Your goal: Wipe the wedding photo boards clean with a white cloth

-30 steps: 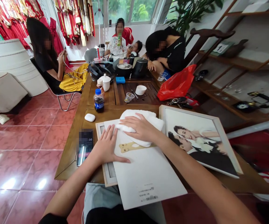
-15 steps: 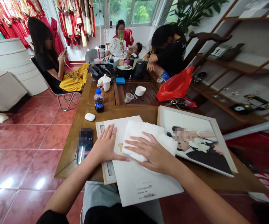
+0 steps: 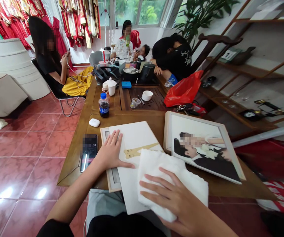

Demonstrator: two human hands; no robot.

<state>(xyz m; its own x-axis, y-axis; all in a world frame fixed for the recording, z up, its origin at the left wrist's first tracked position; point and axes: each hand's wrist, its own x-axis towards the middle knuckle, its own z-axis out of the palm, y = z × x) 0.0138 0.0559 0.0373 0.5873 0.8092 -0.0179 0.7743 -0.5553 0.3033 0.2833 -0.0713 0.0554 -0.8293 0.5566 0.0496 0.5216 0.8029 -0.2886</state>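
My left hand (image 3: 111, 153) lies flat and open, fingers spread, on a white panel (image 3: 132, 133) and holds it down. Under the panel's left side a light wooden frame (image 3: 114, 180) shows. A folded white cloth (image 3: 154, 163) is spread over the panel's near right part and past its edge. My right hand (image 3: 174, 200) rests on that cloth with its fingers stretched out and apart, pressing rather than gripping. Beside the cloth, a gold cat-shaped figure (image 3: 139, 150) shows on the panel. To the right lies a framed photo (image 3: 206, 154) of two people.
Left of the panel are a phone (image 3: 89, 153), a white earbud case (image 3: 94, 122) and a cola bottle (image 3: 104, 107). Farther back sit a white bowl (image 3: 147, 95), a plastic cup (image 3: 134, 103) and a red bag (image 3: 183, 90). Several people sit around the table.
My right hand has slid the cloth toward me and to the right, baring the gold figure and covering the barcode print. My left hand stays in place.
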